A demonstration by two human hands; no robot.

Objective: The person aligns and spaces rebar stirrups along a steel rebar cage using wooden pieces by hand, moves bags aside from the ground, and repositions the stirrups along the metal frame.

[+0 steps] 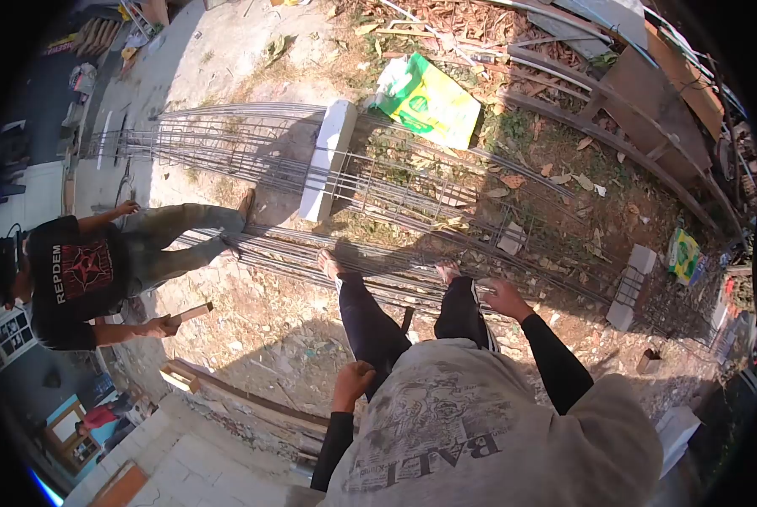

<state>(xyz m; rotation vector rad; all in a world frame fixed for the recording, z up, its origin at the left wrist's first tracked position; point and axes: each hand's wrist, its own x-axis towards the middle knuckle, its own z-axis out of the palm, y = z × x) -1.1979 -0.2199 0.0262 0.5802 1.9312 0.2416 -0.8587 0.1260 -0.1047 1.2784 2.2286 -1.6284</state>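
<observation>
Head view, rebar (285, 253) below fingers (493, 291), apart

At the white block (329, 160), it is unclear which of the steel rods (226, 139) run over it and which under. Right of the block, the finer print on the sack (433, 106) is too small to read. Below the block, the left hand (355, 382) curls with its palm hidden; whether it holds anything cannot be told. Below and right of the block, whether the right hand (505, 300) touches the trouser leg (461, 313) is unclear. Farther below the block, the bottom edge cuts off the grey shirt (480, 422). Below and left of the block, a co-worker's hand (158, 327) covers one end of a wooden piece (196, 313).
</observation>
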